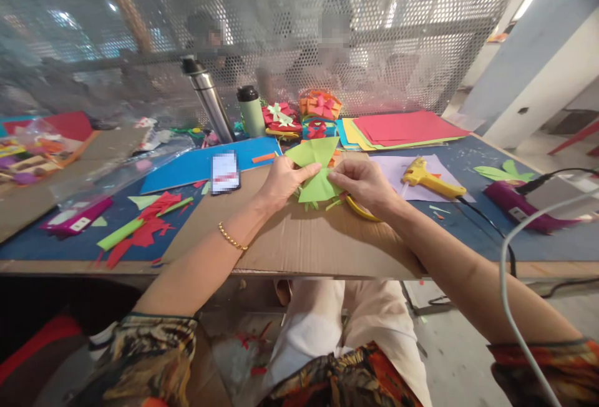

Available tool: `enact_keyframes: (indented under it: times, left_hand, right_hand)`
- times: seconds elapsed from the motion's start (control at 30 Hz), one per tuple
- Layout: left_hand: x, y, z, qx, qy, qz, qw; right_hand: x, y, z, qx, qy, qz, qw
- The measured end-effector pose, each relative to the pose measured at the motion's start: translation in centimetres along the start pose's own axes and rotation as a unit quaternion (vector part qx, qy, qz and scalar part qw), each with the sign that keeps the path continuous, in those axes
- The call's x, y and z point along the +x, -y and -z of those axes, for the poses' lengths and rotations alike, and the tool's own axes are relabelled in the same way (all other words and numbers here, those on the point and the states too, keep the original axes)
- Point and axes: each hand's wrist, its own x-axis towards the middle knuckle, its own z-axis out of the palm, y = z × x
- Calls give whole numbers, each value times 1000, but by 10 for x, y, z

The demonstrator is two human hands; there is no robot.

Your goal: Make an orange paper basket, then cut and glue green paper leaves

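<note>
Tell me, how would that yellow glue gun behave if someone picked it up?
The yellow glue gun looks like hard plastic, so it would probably stay stiff. The black cord trailing from its handle end may drag or tug. It seems to lie flat on the lilac sheet, so it looks unlikely to roll.

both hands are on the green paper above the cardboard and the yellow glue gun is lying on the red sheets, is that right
Not quite: the head view shows the yellow glue gun on the pale purple sheet, not the red sheets. Both hands are indeed on the green paper, above the cardboard.
</note>
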Motion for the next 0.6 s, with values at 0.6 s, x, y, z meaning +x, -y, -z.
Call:
enact_keyframes:
  times: [0.6]
  left_hand:
    - [39,1,55,35,-146,-73,986]
  right_hand:
    - [-3,7,54,-549,34,-11,835]
